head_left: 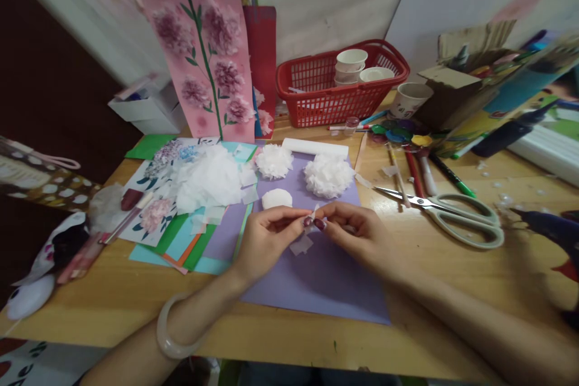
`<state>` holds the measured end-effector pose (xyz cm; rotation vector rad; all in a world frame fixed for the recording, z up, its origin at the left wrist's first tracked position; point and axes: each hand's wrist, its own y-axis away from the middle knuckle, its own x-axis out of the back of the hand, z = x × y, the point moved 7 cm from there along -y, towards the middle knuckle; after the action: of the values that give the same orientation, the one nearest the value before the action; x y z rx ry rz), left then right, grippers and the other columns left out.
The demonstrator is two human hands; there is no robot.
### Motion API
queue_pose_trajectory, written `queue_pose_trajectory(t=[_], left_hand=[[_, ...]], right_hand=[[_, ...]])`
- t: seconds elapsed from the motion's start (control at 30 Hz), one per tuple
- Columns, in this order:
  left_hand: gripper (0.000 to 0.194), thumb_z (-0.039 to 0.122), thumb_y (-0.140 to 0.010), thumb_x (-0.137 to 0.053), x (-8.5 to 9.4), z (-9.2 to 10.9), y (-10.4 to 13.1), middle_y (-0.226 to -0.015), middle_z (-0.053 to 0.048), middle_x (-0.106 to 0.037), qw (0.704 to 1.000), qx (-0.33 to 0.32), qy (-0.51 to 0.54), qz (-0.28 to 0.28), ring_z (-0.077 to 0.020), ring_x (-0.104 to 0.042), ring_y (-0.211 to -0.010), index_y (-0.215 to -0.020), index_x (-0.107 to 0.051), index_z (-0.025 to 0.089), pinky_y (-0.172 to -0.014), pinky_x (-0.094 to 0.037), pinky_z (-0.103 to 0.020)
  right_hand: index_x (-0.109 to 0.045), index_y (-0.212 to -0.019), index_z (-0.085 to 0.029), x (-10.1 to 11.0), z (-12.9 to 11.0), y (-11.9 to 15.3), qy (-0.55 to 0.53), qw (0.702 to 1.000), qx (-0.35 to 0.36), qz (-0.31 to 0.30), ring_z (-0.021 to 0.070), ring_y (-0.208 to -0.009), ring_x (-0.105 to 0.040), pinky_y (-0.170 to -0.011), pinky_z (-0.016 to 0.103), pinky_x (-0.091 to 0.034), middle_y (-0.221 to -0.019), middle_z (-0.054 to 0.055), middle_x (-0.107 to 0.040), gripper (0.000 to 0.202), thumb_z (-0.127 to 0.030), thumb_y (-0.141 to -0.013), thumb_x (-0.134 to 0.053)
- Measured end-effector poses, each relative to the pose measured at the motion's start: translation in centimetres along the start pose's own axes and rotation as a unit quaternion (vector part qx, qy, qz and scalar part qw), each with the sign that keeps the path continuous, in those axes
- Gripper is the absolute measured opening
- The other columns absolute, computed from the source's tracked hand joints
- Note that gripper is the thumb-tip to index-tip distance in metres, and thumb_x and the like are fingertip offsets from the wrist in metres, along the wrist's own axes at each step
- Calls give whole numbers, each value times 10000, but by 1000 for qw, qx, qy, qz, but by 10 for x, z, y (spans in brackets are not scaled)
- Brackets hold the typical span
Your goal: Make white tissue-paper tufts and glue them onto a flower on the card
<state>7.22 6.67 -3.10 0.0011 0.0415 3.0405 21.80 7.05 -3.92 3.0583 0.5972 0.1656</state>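
Note:
Over a purple sheet (316, 289), the fingertips of my left hand (271, 235) and my right hand (357, 232) meet, both pinching a small piece of white tissue paper (315, 211). Another small tissue piece (301, 245) lies just below the fingertips. Beyond my hands are two fluffy white paper flowers, one at the left (274, 161) and a larger one at the right (329, 175). A white round piece (277, 198) rests near my left hand. To the left, a pile of white tissue squares (208, 181) covers coloured sheets.
Scissors (443, 211) lie open-bladed right of the purple sheet, near pens and paint. A red basket (335, 108) with paper cups stands behind. A pink flower picture (203, 66) leans at the back left; a glue gun (549, 229) is at the far right.

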Motion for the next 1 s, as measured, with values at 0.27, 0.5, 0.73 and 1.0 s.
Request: queue_pose_trajectory(t=[0.27,0.5,0.73,1.0], left_hand=[[131,289,-755,-729,10,-6,-3,-809,-22,-755,995,27,73,56,-121,-702,-723,-801,-719,166,-729,-578,-217],[125,258,-739,-729,-2,0,2,-827,-49,-763,1000,12,-14,4,-163,-711,-760,-820,-739,163,-708,-582,-246],[174,326,-782,-691,11,-3,-2,-797,-45,-751,998,2,-17,67,-156,-695,-744,-802,-707,154,-687,-563,-238],[202,326,-774,-709,16,-2,-4,-731,-17,-702,994,-16,20,103,-123,-669,-655,-817,-670,133,-668,-574,-240]], right_hand=[[-611,-842,-153,-1,-4,1,22,1000,15,-4,83,-483,-295,-469,227,-231,-540,-74,-362,185,-327,-852,-550],[-632,-859,-153,-1,-6,0,39,999,24,-5,91,-493,-310,-475,233,-238,-547,-65,-371,218,-353,-855,-547],[-593,-806,-164,0,-4,1,21,1000,-6,4,84,-480,-314,-464,230,-229,-544,-69,-383,159,-319,-821,-563],[-578,-773,-167,3,-5,-1,16,999,-22,20,79,-471,-303,-470,222,-253,-537,-79,-369,171,-331,-811,-550]])
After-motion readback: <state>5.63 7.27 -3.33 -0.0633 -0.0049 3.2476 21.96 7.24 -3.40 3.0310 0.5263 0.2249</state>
